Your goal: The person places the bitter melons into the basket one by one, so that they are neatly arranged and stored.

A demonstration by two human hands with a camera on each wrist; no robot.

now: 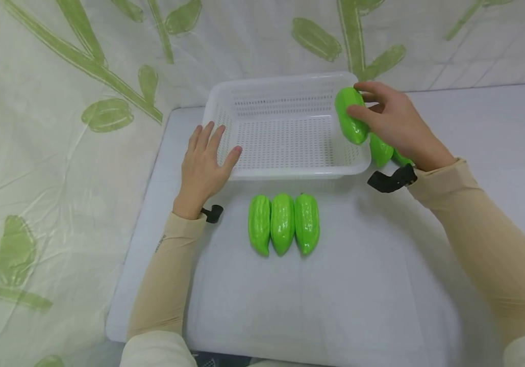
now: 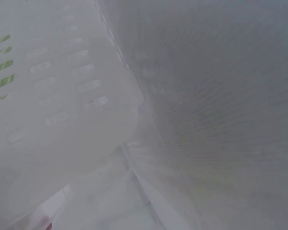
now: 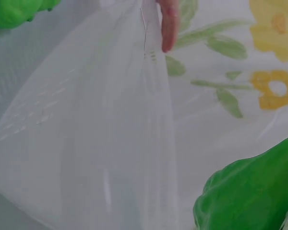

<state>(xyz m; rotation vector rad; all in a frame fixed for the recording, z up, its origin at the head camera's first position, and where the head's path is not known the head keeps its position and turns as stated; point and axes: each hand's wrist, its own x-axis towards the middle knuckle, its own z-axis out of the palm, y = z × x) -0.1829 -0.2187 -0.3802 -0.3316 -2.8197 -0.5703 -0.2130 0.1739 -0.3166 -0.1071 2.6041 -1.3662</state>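
The white perforated plastic basket [image 1: 290, 173] stands on the pale covered surface [image 1: 349, 306] and serves as landmark. Above its right end, the right hand [image 1: 397, 120] pinches a glossy bright-green, ridged, tapered gourd-shaped piece [image 1: 351, 120] between thumb and fingers; whether that piece touches the rim cannot be told. The left hand [image 1: 203, 165] lies over the basket's left end, fingers straight and spread, gripping nothing. Just in front of the basket, three matching green pieces [image 1: 282, 224] lie side by side, tips toward the person; beside its right end, more green pieces [image 1: 380, 151] are partly hidden by the right hand. The shiny, moulded look suggests a light, stiff piece, hard to bruise but perhaps slippery; the thick middle, pinched across the ridges, should give the surest hold, while the narrow tip would let it swivel. The basket looks light and slightly flexible, best steadied by its rim.
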